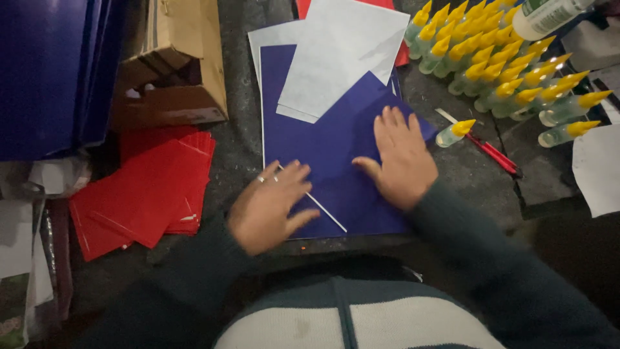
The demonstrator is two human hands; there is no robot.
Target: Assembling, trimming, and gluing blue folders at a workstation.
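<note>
Blue sheet [336, 161] lies mid-frame on the bench [239, 161], both my hands flat on it, fingers spread, gripping nothing: left hand [268, 207] lower centre, right hand [403, 155] just right. Red sheets [148, 190] at left, yellow-capped glue bottles [510, 71] upper right.

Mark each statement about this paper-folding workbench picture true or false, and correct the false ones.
1. Both hands press flat on the dark blue paper sheet. True: left hand, right hand.
2. The stack of red paper sheets lies by the right hand. False: it lies beyond the left hand.
3. The clear glue bottles have yellow caps. True.
4. The brown cardboard box sits on the blue sheet. False: it stands apart, above the red stack.
</note>
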